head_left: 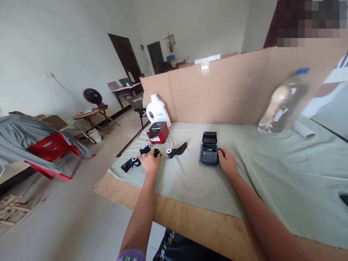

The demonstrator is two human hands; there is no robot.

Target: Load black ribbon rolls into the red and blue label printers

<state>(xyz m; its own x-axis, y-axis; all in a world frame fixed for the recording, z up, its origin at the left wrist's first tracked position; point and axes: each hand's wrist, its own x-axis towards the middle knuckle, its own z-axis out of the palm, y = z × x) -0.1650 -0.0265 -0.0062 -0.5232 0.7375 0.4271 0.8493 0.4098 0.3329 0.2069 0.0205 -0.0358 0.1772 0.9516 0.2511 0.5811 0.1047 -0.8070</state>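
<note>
My left hand (pixel 150 161) is closed at the left of the table, its fingers around a small black roll (pixel 157 153) that shows beside the thumb. Around it lie a black roll with a white core (pixel 135 161), another black roll (pixel 145 148) behind the hand, and a roll (pixel 169 153) with its black strip unwound to the right. A dark blue portable label printer (pixel 209 156) stands with its lid (pixel 210 138) raised. My right hand (pixel 227 162) grips that printer's right side, thumb and fingers bent at its edge.
A red and black printer (pixel 158 132) stands before a white jug (pixel 157 110). A large clear bottle with a blue cap (pixel 282 103) and a white paper tube (pixel 303 129) are at right. A cardboard screen (pixel 217 90) borders the cloth-covered table (pixel 190 181). Another person is partly visible behind it.
</note>
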